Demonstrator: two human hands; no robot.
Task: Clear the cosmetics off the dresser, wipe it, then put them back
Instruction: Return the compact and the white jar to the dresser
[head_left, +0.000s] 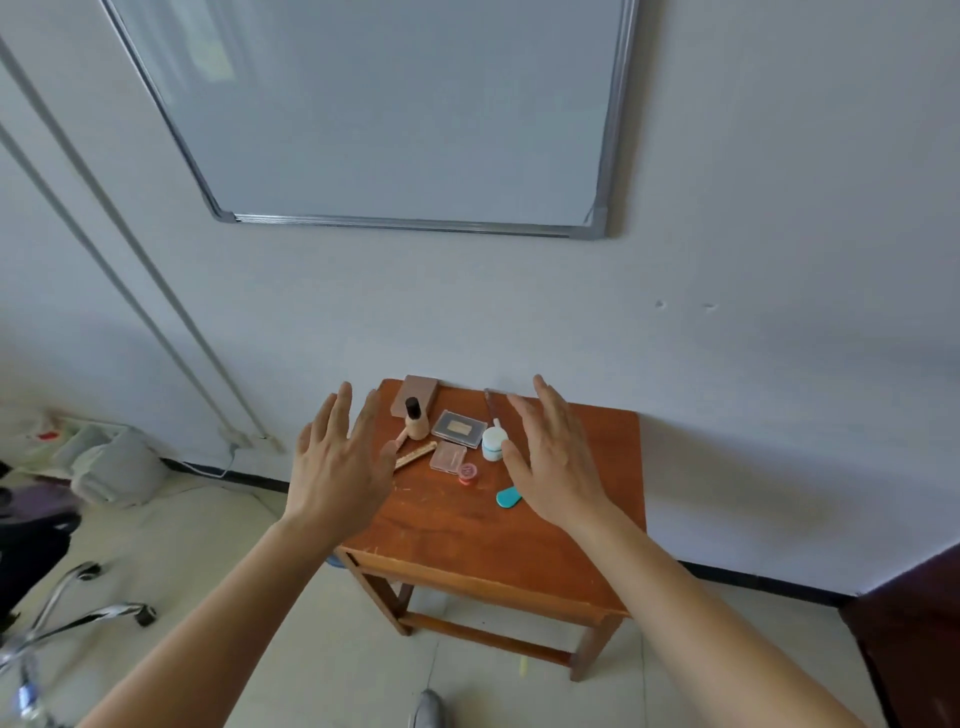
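Cosmetics lie clustered toward the back of the small wooden dresser (467, 540), which stands against a white wall below a whiteboard (389, 104). A brown box (415, 393) sits at the rear left corner. Just in front of it a beige bottle (417, 422) with a black cap stands upright. To its right lies a clear flat case (459, 429), and in front of that a pink compact (448, 456) and a small red pot (467, 474). A gold stick (415, 455) lies slanted near the left edge. A white jar (492, 443) stands beside the right thumb, with a thin pencil-like tool (490, 406) behind it and a teal pad (508, 497) in front. The left hand (337, 462) and the right hand (558, 462) are raised on either side of the cluster, backs toward the camera. Their fingers are straight and spread apart and hold nothing. Whether they touch anything cannot be told. A chair base (78, 613) stands on the tiled floor at the left.
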